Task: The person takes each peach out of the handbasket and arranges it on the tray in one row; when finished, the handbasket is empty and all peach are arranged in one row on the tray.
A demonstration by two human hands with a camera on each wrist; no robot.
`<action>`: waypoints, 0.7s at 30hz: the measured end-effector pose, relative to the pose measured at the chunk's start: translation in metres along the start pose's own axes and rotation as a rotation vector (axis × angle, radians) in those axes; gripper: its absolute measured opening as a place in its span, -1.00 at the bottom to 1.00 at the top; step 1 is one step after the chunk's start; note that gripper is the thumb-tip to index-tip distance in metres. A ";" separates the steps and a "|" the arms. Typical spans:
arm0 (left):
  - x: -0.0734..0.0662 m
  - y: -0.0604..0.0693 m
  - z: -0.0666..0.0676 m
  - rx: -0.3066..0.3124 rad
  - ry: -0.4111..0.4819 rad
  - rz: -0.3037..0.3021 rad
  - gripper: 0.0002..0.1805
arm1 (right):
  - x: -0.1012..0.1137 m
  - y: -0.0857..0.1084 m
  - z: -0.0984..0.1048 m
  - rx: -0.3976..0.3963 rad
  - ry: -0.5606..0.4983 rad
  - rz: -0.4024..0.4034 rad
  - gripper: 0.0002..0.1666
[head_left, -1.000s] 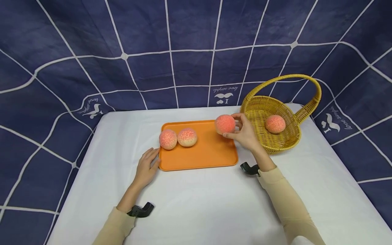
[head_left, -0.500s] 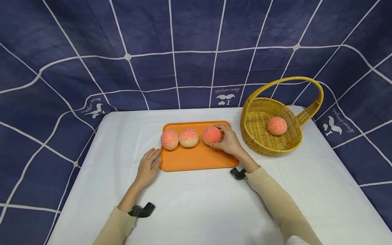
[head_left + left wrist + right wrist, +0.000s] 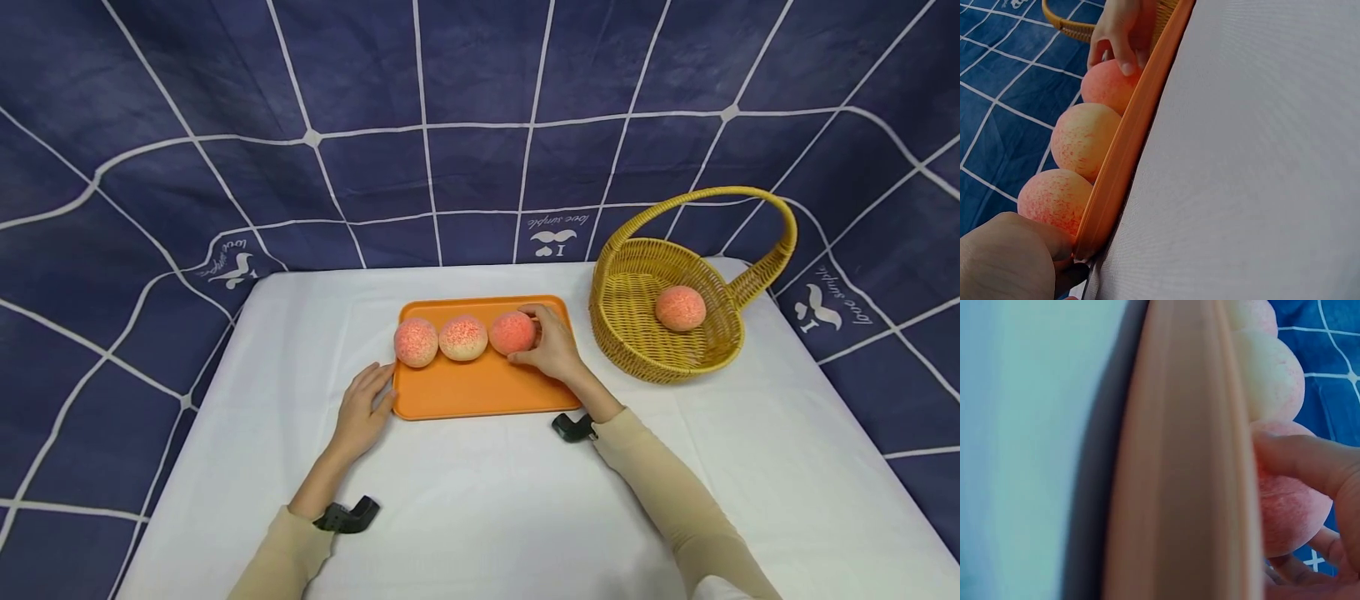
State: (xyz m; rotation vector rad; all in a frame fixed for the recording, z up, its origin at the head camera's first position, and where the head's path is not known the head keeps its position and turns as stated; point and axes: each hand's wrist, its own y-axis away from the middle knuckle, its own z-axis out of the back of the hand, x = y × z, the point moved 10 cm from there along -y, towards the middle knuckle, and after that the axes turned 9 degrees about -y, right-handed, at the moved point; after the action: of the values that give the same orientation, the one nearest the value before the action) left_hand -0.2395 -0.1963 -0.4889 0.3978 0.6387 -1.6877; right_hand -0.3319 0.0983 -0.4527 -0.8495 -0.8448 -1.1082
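Observation:
My right hand (image 3: 551, 344) grips a deep-pink peach (image 3: 512, 333) at the right end of a row on the orange tray (image 3: 480, 392). In the right wrist view the thumb (image 3: 1300, 459) lies across this peach, with fingers around its far side. To its left, a paler peach (image 3: 462, 338) and a speckled pink peach (image 3: 416, 342) sit side by side on the tray. At the tray's left edge rests my left hand (image 3: 362, 417), its fingers loosely extended against the rim. The left wrist view shows that hand (image 3: 1010, 256) partly covering the nearest peach (image 3: 1057, 199).
A yellow wicker basket (image 3: 618, 333) with a tall handle stands right of the tray and holds one peach (image 3: 680, 308). White cloth (image 3: 480, 500) covers the table. A dark blue curtain (image 3: 480, 167) with white lines hangs behind.
My right hand has carried its peach leftward from above the tray's right side, down beside the other two. The left hand stays at the tray's left edge.

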 end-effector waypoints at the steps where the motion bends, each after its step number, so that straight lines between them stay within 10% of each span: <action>1: 0.000 0.000 0.000 0.002 0.000 0.000 -0.48 | -0.001 0.000 -0.001 0.002 -0.011 -0.004 -0.02; 21: 0.000 0.000 0.001 0.000 0.001 -0.004 -0.48 | -0.007 0.003 -0.008 0.039 -0.008 -0.019 0.06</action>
State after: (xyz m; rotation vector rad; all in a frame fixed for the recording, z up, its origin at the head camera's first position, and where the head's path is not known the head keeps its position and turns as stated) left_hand -0.2396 -0.1965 -0.4883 0.3971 0.6408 -1.6915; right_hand -0.3292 0.0948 -0.4624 -0.8153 -0.8796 -1.1020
